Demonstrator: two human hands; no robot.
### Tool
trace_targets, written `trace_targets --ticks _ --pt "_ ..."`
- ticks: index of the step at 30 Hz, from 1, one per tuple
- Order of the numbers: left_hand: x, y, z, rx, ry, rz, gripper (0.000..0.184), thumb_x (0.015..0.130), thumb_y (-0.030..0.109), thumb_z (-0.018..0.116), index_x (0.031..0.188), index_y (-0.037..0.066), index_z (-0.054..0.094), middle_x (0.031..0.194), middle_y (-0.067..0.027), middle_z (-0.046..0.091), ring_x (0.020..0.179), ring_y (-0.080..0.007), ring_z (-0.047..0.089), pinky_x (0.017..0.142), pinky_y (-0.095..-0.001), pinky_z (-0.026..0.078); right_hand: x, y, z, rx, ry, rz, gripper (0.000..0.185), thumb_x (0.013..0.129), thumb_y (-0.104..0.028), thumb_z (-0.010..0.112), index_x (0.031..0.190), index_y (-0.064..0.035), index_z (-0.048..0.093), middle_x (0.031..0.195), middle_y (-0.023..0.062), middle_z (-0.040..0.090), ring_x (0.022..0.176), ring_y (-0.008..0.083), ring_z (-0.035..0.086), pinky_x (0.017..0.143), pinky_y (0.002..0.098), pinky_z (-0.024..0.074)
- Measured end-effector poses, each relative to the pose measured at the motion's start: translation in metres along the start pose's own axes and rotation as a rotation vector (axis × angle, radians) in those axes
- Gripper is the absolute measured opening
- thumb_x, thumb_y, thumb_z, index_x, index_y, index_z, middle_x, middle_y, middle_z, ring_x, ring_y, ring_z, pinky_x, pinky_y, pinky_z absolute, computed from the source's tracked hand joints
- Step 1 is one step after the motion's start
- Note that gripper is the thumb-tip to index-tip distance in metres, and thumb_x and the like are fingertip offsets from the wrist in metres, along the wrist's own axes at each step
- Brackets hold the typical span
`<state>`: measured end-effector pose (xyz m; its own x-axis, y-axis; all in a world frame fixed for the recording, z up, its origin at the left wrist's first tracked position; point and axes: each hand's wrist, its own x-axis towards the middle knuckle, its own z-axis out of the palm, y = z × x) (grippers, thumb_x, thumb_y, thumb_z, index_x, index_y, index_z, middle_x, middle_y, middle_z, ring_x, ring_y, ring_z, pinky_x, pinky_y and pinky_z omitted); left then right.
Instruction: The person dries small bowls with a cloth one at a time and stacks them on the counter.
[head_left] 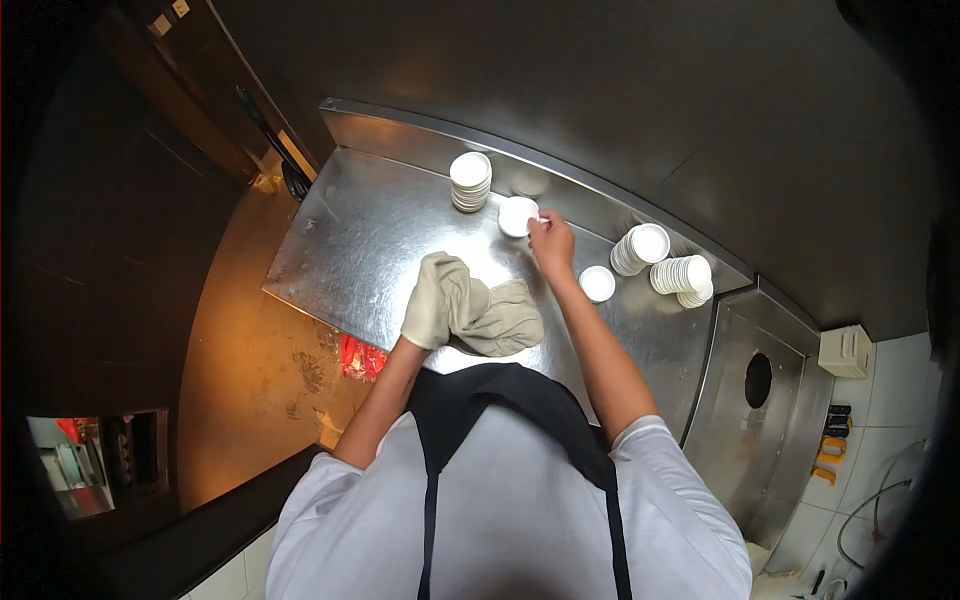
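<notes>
My right hand [553, 246] reaches toward the back of the steel counter, fingertips pinched at the right rim of a small white dish [516, 217]. A pale cotton glove or cloth wrapping covers my left hand [430, 305]. The left fingers are bunched on a greyish-beige cloth [507, 322] near the counter's front edge, and fabric hides most of them. Left of the pinched dish stands a tall stack of white dishes [470, 182]. To the right of my right forearm sits another small white dish [597, 284].
Two more dish groups, a stack [640, 248] and a leaning pile [681, 276], stand along the backsplash of the steel counter [365, 230]. At right is a steel basin top [745, 430] with a dark round hole. Red plastic packaging [361, 357] lies below the front edge.
</notes>
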<state>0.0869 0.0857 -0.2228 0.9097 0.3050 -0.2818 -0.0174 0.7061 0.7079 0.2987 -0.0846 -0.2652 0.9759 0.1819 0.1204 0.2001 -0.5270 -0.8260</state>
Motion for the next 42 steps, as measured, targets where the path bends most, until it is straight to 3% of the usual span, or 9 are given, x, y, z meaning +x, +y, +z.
trace_targets --ticks 2,5,7,11,16,22,32,36,42 --pt "-0.031 0.038 0.027 -0.396 -0.208 -0.105 0.033 0.109 0.027 0.056 0.130 0.003 0.060 0.106 -0.0037 0.068 0.105 -0.0176 0.069 0.096 -0.0297 0.057 0.022 0.007 0.005 -0.013 -0.017 0.059 0.033 0.098 -0.020 0.072 0.125 -0.0010 0.073 0.077 0.0082 0.075 0.058 0.0165 0.071 0.058 0.0360 0.0553" --pt "-0.077 0.078 0.066 0.333 -0.135 0.363 0.036 0.107 0.026 0.059 0.130 -0.002 0.063 0.107 -0.0075 0.070 0.108 -0.0178 0.069 0.101 -0.0325 0.056 0.033 0.003 0.005 -0.076 -0.114 0.097 0.039 0.099 -0.024 0.072 0.131 -0.0028 0.072 0.079 0.0116 0.078 0.059 0.0191 0.073 0.061 0.0393 0.0566" --pt "-0.093 0.093 0.062 0.546 -0.113 0.493 0.036 0.107 0.026 0.059 0.130 -0.001 0.064 0.111 -0.0084 0.070 0.111 -0.0191 0.069 0.102 -0.0336 0.055 0.029 0.003 0.002 -0.151 -0.055 0.089 0.039 0.098 -0.028 0.073 0.128 -0.0039 0.073 0.088 0.0166 0.079 0.079 0.0318 0.075 0.077 0.0447 0.0582" --pt "-0.073 0.091 0.038 0.901 -0.145 0.561 0.036 0.106 0.025 0.059 0.132 0.001 0.065 0.118 -0.0102 0.070 0.116 -0.0215 0.067 0.105 -0.0359 0.053 -0.014 -0.037 -0.045 -0.353 -0.087 0.042 0.039 0.093 -0.028 0.077 0.123 -0.0030 0.075 0.097 0.0204 0.078 0.095 0.0385 0.075 0.088 0.0499 0.0579" --pt "-0.035 0.066 0.047 1.035 -0.290 0.611 0.036 0.105 0.024 0.059 0.134 0.003 0.067 0.127 -0.0125 0.070 0.123 -0.0246 0.065 0.109 -0.0387 0.050 -0.077 -0.001 -0.101 -0.613 0.188 -0.357 0.025 0.085 -0.020 0.083 0.104 -0.0043 0.079 0.095 0.0161 0.076 0.090 0.0349 0.072 0.084 0.0463 0.0566" --pt "-0.045 0.073 0.069 1.576 -0.247 0.882 0.027 0.099 0.021 0.067 0.122 0.008 0.071 0.119 -0.0114 0.071 0.116 -0.0291 0.065 0.100 -0.0415 0.050 -0.109 0.047 -0.136 -0.640 0.050 -0.258 0.018 0.082 -0.019 0.085 0.089 -0.0032 0.079 0.093 0.0152 0.075 0.092 0.0374 0.069 0.085 0.0486 0.0540" --pt "-0.051 0.027 0.078 0.651 -0.239 0.381 0.025 0.093 0.029 0.074 0.111 0.011 0.076 0.103 -0.0094 0.075 0.098 -0.0310 0.069 0.089 -0.0442 0.048 -0.112 0.047 -0.142 -0.499 0.135 -0.417 0.013 0.085 -0.016 0.080 0.088 -0.0037 0.079 0.094 0.0162 0.077 0.093 0.0380 0.071 0.086 0.0495 0.0557" --pt "-0.064 0.041 0.087 0.952 -0.297 0.615 0.026 0.092 0.027 0.077 0.110 0.009 0.078 0.101 -0.0097 0.077 0.097 -0.0312 0.070 0.089 -0.0431 0.048 -0.110 0.044 -0.146 -0.523 0.093 -0.387 0.016 0.085 -0.018 0.081 0.089 -0.0032 0.080 0.095 0.0162 0.077 0.094 0.0368 0.071 0.087 0.0485 0.0560" --pt "-0.058 0.051 0.050 1.313 -0.489 0.595 0.052 0.097 0.009 0.076 0.146 0.005 0.058 0.144 -0.0091 0.061 0.134 -0.0211 0.057 0.117 -0.0340 0.045 -0.111 0.043 -0.147 -0.347 0.058 -0.172 0.016 0.089 -0.020 0.080 0.091 -0.0035 0.081 0.097 0.0151 0.078 0.091 0.0352 0.072 0.084 0.0456 0.0559"
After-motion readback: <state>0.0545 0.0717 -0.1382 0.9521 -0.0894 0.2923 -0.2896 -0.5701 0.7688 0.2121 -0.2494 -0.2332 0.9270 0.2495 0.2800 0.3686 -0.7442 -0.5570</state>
